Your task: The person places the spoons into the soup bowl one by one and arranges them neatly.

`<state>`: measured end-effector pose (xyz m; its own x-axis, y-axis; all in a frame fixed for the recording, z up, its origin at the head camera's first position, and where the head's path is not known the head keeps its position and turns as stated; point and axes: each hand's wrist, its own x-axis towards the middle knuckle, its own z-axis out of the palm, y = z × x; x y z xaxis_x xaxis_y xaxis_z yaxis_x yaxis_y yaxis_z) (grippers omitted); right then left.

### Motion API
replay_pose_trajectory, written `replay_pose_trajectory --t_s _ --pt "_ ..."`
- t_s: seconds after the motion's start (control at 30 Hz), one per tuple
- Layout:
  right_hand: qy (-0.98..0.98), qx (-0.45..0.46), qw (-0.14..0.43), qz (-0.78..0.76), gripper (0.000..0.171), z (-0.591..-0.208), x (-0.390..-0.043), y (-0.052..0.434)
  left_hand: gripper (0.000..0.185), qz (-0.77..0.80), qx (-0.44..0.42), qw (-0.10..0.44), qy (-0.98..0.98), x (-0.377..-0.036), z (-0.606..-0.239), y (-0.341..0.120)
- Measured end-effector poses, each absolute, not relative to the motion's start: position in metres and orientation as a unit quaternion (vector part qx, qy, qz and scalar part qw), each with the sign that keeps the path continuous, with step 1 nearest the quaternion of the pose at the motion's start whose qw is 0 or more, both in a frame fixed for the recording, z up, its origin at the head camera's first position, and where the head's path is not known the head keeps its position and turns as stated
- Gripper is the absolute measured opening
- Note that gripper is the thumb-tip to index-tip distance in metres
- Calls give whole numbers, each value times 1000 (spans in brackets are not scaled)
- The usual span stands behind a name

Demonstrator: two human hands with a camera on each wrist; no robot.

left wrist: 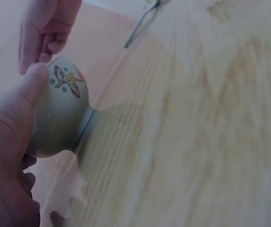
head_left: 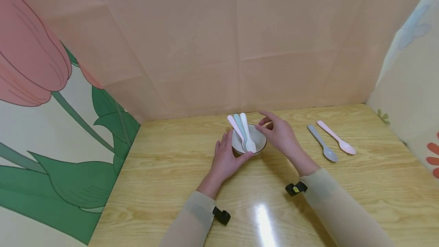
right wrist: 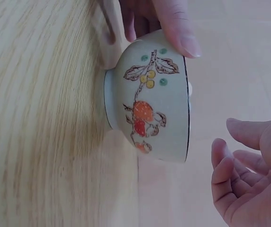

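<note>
Fingers of the left hand (head_left: pixel 226 159) cupped the bowl (head_left: pixel 258 143) on the table (head_left: pixel 164 170), three spoons (head_left: pixel 242 130) inside; the right hand (head_left: pixel 279 132) hovered beside its rim, loosely curled, holding nothing.

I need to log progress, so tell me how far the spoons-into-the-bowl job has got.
Done: three spoons already stand in the bowl. In hand: the left hand grips the bowl's side, while the right hand hovers by its rim, holding nothing. Left: a grey spoon and a pink spoon lie on the table to the right.
</note>
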<state>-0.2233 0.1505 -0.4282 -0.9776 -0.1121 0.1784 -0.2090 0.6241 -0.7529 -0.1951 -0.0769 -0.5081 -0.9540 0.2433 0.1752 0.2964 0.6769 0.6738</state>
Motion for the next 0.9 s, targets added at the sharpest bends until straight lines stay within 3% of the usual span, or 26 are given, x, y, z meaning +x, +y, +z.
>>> replay_pose_trajectory --t_s 0.9 --pt "-906 45 111 405 65 -428 -201 210 113 -381 -144 37 -913 -193 -508 -77"
